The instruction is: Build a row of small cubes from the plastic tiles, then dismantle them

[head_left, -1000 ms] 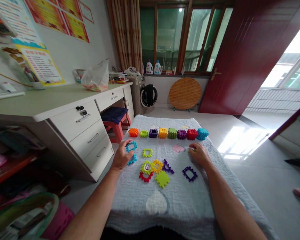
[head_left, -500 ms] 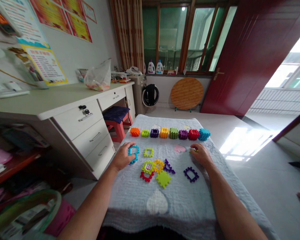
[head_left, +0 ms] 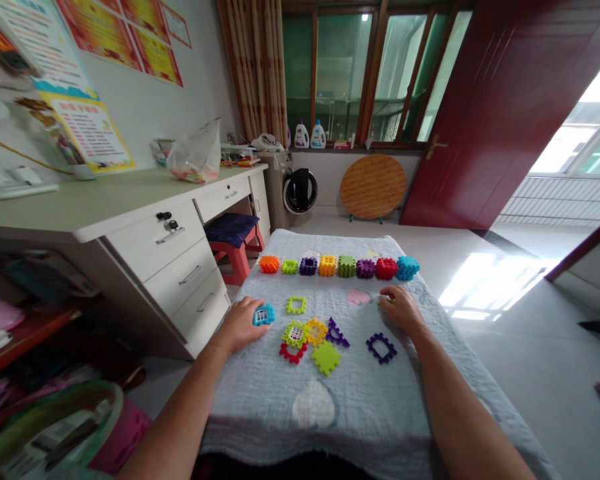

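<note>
My left hand [head_left: 241,325] lies on the left side of the pale blue cloth [head_left: 330,407], closed over joined blue toy tiles [head_left: 263,315] and pressing them down. My right hand [head_left: 403,311] rests palm down on the cloth at the right, with a small yellow-green bit [head_left: 387,301] at its fingertips. Between my hands lie loose tiles: a lime frame [head_left: 296,305], a lime grid tile [head_left: 295,333], a yellow tile [head_left: 316,331], a purple triangle [head_left: 336,333], a red tile [head_left: 292,353], a solid lime tile [head_left: 325,357] and a purple frame [head_left: 380,347].
A row of several built cubes runs along the far edge, from orange [head_left: 269,264] to teal [head_left: 407,267]. A white desk with drawers [head_left: 175,253] stands close on the left, and a red stool [head_left: 235,257] beside it. Open floor lies to the right.
My left hand has brought the blue tiles down from a raised grip onto the cloth and drawn them slightly toward me. My right hand has stayed in place.
</note>
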`<state>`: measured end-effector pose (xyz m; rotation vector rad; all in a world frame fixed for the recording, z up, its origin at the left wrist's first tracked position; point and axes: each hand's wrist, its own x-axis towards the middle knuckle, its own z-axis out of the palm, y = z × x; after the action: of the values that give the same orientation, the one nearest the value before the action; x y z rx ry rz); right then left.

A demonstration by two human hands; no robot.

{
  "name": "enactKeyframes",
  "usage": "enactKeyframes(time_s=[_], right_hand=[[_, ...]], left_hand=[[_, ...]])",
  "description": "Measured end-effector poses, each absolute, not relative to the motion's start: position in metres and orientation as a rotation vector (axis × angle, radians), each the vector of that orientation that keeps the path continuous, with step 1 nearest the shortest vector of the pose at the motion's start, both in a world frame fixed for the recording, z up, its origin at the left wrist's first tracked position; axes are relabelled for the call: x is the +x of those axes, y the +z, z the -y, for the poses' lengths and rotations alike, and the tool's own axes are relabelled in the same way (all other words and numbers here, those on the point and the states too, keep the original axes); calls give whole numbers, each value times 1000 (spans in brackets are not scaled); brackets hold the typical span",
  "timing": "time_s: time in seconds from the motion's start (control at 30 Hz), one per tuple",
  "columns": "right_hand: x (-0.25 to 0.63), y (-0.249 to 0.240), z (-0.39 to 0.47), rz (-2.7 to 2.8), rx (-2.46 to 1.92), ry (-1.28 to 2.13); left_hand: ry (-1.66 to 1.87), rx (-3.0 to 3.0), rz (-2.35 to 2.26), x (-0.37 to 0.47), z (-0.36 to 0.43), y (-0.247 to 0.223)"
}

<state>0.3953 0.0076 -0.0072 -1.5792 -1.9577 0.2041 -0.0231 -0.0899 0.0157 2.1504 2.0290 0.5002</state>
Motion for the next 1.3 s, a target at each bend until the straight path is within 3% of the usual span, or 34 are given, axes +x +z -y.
enactKeyframes(time_s=[0.47, 0.87, 1.13, 1.3], right_hand=[[395, -7, -7, 1941, -1579, 202], [395, -5, -7, 1969, -1581, 211], [396, -6, -7, 1975, -1590, 200], [396, -8, -8, 1986, -1602, 206]], left_hand=[[520, 2452, -1877, 36, 47, 66], [189, 2247, -1966, -18, 71, 33], [82, 2253, -1966, -10, 69, 42], [279, 2396, -1891, 14, 61, 62]])
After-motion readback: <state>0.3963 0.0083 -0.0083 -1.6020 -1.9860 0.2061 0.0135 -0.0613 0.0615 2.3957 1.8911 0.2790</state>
